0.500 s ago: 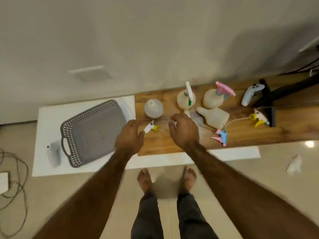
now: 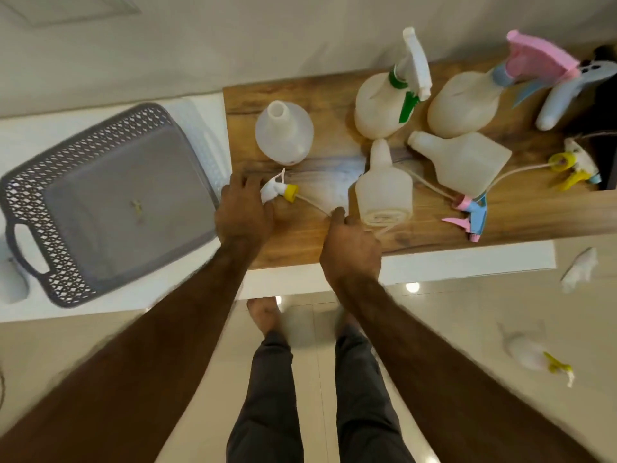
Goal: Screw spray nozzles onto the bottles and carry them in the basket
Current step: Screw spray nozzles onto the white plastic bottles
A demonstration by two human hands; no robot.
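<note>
Left hand (image 2: 243,212) now grips the yellow-collared nozzle (image 2: 278,192), right hand (image 2: 350,252) pinches its tube (image 2: 314,205) by the counter's (image 2: 300,248) front edge: fitting can begin.

The brown wood-grain tabletop (image 2: 293,238) rests on a white slab (image 2: 434,267), which extends past it at the left and near edges. A grey perforated plastic basket (image 2: 83,145) sits on the left part of the slab.

Standing on the wood:
- a round open-necked translucent bottle (image 2: 283,135)
- a bottle with white-and-green nozzle (image 2: 377,105)
- a bottle with pink-and-blue nozzle (image 2: 460,105)

Lying on their sides:
- a flat-sided open bottle (image 2: 464,162)
- a narrow-necked open bottle (image 2: 384,185)

Loose on the wood, each with a dip tube:
- a white nozzle with yellow collar (image 2: 278,190)
- a loose pink-and-blue nozzle (image 2: 470,212)
- a yellow-and-white nozzle (image 2: 571,165)

A pale blue handheld device (image 2: 567,95) lies at the far right.
</note>
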